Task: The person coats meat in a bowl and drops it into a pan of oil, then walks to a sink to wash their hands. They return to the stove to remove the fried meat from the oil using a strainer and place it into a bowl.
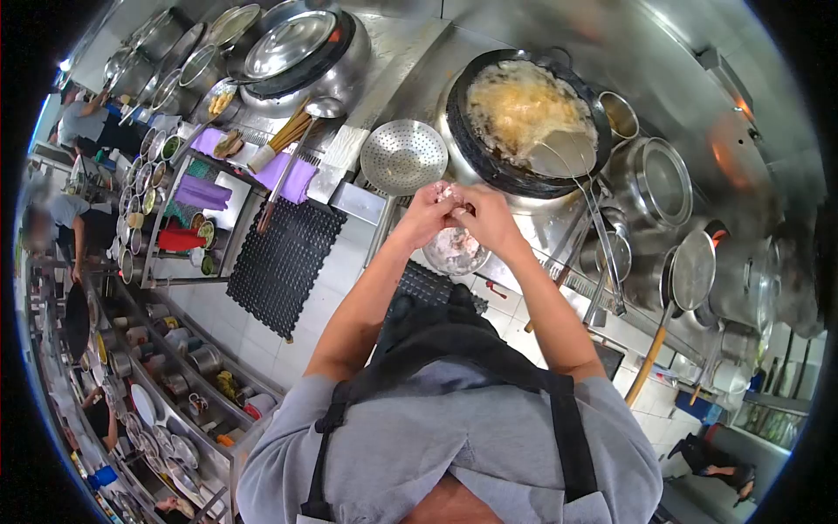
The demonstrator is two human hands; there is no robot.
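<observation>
My left hand [425, 217] is closed around a pale, flour-coated piece of food [449, 194]. My right hand [489, 220] meets it from the other side, fingers curled in against the same floury lump. Both hands are held just above a metal bowl [479, 263] containing more white-coated pieces [458, 244]. Just beyond them is a wok [454, 122] of bubbling oil with golden food frying in it. A wire-handled strainer [563, 155] rests in the oil. To the left of the wok lies a perforated ladle [404, 157], its handle running beside my left wrist.
A lidded pot [292, 45] stands at the upper left. A ladle [326, 106] and bamboo sticks [291, 128] lie near purple cloths [288, 175]. Strainers [694, 271] and metal pots [659, 183] crowd the right. A black mat [288, 262] covers part of the floor. Other people [80, 218] stand at left.
</observation>
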